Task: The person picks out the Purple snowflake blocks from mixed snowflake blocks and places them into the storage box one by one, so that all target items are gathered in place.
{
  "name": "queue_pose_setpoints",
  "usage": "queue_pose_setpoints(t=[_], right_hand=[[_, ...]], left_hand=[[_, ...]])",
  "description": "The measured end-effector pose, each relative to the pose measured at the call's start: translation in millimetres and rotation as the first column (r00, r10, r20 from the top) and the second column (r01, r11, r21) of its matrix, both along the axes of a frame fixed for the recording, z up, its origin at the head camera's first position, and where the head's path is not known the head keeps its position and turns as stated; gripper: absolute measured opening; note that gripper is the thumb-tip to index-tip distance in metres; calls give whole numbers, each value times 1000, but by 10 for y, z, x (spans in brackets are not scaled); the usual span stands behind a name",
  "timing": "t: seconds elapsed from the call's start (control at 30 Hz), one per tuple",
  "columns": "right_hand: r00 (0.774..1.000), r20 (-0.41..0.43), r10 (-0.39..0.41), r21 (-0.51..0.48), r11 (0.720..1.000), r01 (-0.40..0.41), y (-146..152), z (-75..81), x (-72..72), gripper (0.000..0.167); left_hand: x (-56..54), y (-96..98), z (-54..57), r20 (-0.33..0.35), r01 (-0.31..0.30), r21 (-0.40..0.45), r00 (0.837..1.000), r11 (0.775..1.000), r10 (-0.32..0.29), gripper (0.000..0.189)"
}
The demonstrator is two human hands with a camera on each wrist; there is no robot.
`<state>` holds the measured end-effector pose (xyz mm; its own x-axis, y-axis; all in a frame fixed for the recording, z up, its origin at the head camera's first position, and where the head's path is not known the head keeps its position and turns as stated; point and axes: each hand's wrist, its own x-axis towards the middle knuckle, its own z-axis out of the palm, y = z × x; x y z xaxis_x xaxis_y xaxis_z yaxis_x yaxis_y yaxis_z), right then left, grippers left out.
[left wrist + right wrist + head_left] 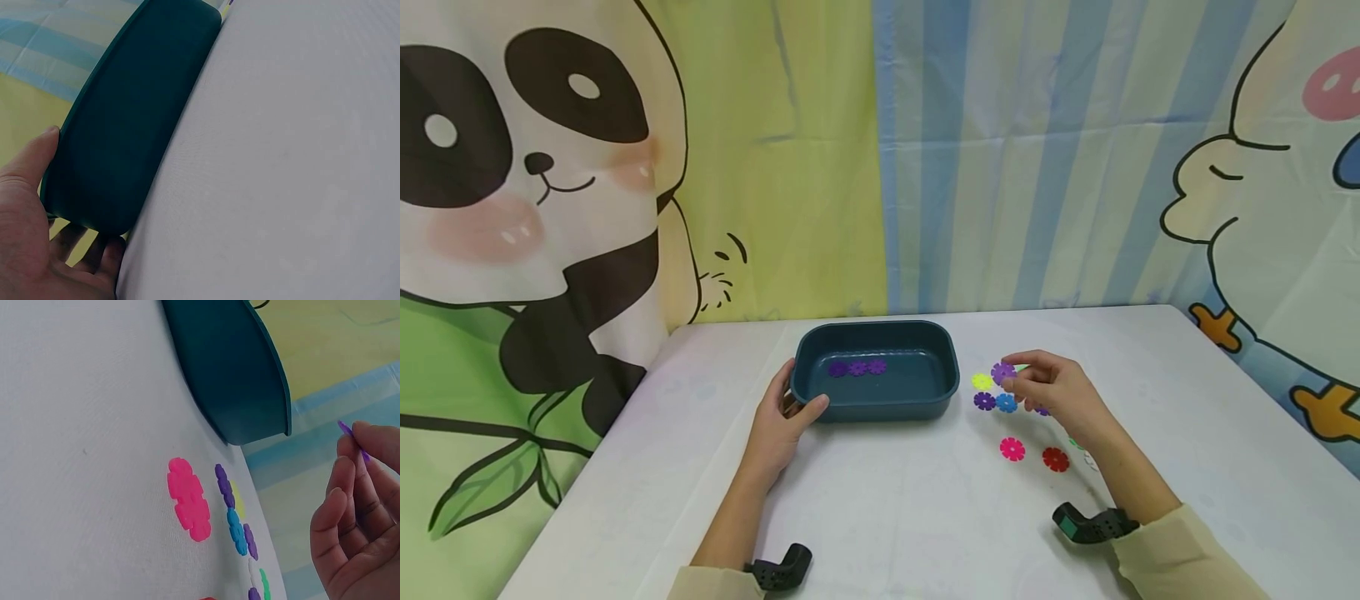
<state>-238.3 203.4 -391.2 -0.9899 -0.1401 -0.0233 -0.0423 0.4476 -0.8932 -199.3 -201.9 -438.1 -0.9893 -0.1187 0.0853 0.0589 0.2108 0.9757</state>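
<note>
In the head view my left hand (778, 417) grips the left end of a dark teal rectangular tub (880, 412), thumb on its front and fingers around the side. Three purple snowflake discs (857, 368) lie in a row on the tub's floor. To the right of the tub, my right hand (1060, 392) pinches one purple snowflake disc (1002, 372) between thumb and fingertips. In the right wrist view that pinched disc (344, 427) is seen edge-on, raised above the table. Under the hand lie a dark purple disc (984, 402), a blue disc (1007, 403) and a yellow disc (982, 382).
Nearer on the white table (910, 500) lie a pink disc (1012, 449) and a red disc (1056, 459). Green, white and purple discs are partly hidden by the right hand and forearm. A patterned curtain (1000, 167) hangs behind the table.
</note>
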Motion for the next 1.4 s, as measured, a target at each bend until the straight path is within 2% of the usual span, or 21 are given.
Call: queue_pose_setpoints(t=[0.37,0.6,0.93,1.4], right_hand=[[1000,14,-7,-31,999,8,-70,8,-51,57],[1000,9,-2,-58,998,3,-174,67,-100,60],[1000,8,3,-151,989,-1,-343,79,-184,58],[1000,3,20,-191,981,-20,-525,125,-267,53]], left_hand=[[-1,-2,-1,4,-3,3,1000,1000,3,87],[-5,-2,-6,1,-3,6,1000,1000,3,87],[-2,15,3,2,3,-2,1000,1000,-3,86],[-6,0,0,1,2,0,1000,1000,-2,87]])
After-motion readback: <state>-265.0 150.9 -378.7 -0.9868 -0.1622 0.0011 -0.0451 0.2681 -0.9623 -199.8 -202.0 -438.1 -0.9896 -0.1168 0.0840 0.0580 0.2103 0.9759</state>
